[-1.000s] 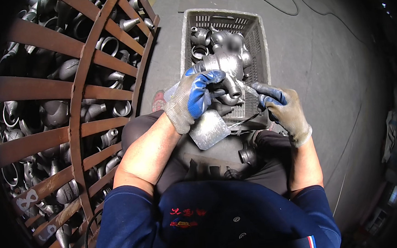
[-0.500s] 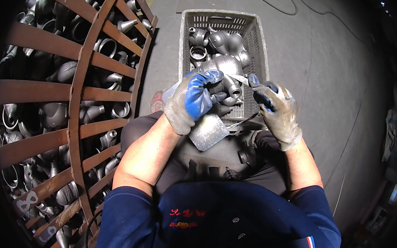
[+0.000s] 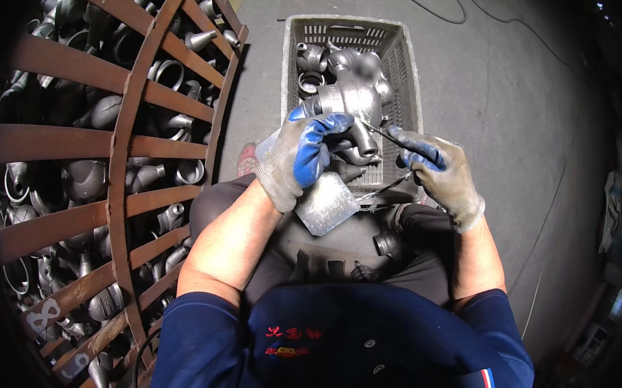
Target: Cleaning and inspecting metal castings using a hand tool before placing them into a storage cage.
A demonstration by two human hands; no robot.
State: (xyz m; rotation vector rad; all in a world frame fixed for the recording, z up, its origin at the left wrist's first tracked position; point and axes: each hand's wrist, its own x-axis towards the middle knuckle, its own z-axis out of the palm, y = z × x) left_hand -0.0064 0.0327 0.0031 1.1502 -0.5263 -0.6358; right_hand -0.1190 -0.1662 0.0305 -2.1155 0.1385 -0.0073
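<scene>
My left hand [image 3: 301,151], in a blue-coated grey work glove, is closed on a grey metal casting [image 3: 361,100] with a rounded body, a threaded collar and a short spout. The casting is held over the near part of a grey plastic crate. My right hand [image 3: 438,162], gloved the same way, is closed round a thin, file-like metal tool [image 3: 385,134]. The tip of this tool meets the casting near the base of its spout; the right palm hides its other part. Below my left hand sits a flat shiny metal plate [image 3: 326,206].
The slotted crate [image 3: 410,64] stands before my knees, with several similar castings [image 3: 312,84] inside. At left, a rusty barred metal cage [image 3: 117,150] full of castings rises close to my left arm. A black cable [image 3: 457,18] lies on the grey floor [image 3: 515,122] beyond.
The casting has turned in my left hand, showing more of its threaded collar. My right hand has moved slightly right and down, and the tool now looks thin and dark instead of broad and bright.
</scene>
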